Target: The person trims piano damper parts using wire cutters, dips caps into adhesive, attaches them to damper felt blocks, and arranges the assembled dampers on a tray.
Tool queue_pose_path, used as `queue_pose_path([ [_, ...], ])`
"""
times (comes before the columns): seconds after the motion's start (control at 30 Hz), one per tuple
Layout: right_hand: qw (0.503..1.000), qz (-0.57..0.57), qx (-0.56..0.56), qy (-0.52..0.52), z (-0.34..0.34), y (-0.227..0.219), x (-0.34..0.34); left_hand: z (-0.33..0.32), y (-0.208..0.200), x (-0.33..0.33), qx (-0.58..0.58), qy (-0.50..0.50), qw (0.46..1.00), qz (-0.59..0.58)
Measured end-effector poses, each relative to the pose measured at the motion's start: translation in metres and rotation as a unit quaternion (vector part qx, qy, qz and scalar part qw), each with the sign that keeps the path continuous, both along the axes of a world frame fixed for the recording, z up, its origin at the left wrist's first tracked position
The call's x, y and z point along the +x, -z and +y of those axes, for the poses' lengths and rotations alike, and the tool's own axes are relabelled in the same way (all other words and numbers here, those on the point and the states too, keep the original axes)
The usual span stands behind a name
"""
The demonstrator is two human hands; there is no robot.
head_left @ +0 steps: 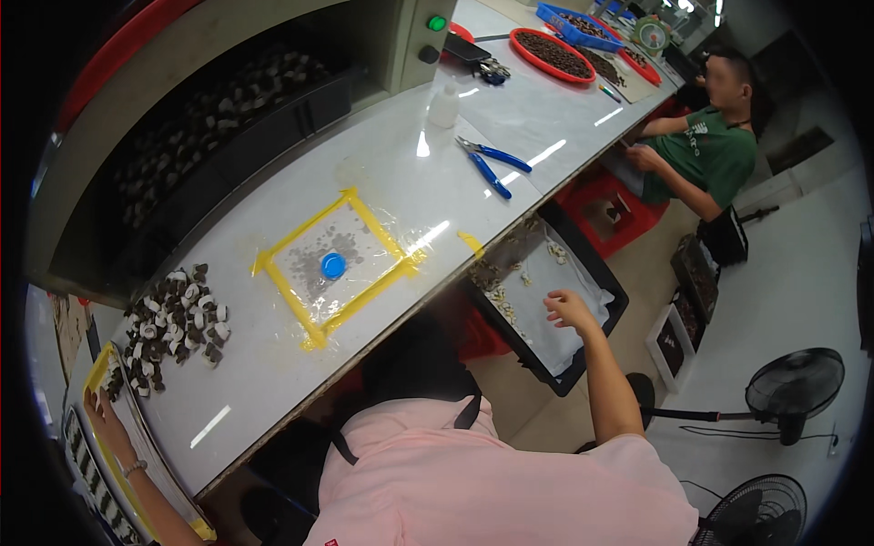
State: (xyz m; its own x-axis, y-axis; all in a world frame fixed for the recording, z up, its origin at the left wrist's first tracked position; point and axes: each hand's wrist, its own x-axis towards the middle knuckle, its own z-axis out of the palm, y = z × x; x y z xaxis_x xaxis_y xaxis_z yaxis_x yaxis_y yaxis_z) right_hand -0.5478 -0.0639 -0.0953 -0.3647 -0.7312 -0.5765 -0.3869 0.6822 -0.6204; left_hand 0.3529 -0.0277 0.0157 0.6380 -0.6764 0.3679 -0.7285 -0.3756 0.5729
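The worktop (273, 382) runs diagonally across the view, and the cabinet (401, 55) stands on its far left, black-and-white pieces showing within its dark opening. At upper right, a person in a green shirt (724, 150) sits on a red stool (628, 227). The black tray (590, 255), lined with a pale sheet (551, 332), sits just beyond the worktop's near edge. It holds small pale pieces, most of them along its left side. The long tray (162, 460), partly edged in yellow, lies at the left end. Two fans (794, 382) stand at lower right.

On the worktop, the taped square (373, 250) lies near the middle and the heap (173, 328) of black-and-white pieces near the long tray. A red dish (531, 60) of brown bits is at the far end.

The right hand (569, 312) is over the black tray, loosely open, with nothing visible in it. The left hand (103, 414) reaches into the long tray by some dark pieces; whether it grips any, I cannot tell.

Smaller still are the blue-handled pliers (504, 158), the bottle (444, 106) and the blue cap (333, 265) on the taped square.
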Motion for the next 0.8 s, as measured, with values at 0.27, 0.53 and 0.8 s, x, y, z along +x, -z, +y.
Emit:
queue_pose_path([
  [0.27, 0.997, -0.023, 0.005, -0.069, -0.038, 0.066, 0.066, -0.002, -0.060, -0.197, -0.136, 0.188, 0.972, -0.032],
  [0.53, 0.969, -0.166, -0.156, 0.092, -0.074, 0.054, 0.051, 0.022, -0.048, -0.409, -0.043, 0.536, 0.836, 0.109],
  [0.8, 0.925, 0.333, -0.184, -0.014, -0.161, 0.096, -0.009, -0.054, 0.042, -0.584, 0.085, 0.728, 0.675, 0.084],
])
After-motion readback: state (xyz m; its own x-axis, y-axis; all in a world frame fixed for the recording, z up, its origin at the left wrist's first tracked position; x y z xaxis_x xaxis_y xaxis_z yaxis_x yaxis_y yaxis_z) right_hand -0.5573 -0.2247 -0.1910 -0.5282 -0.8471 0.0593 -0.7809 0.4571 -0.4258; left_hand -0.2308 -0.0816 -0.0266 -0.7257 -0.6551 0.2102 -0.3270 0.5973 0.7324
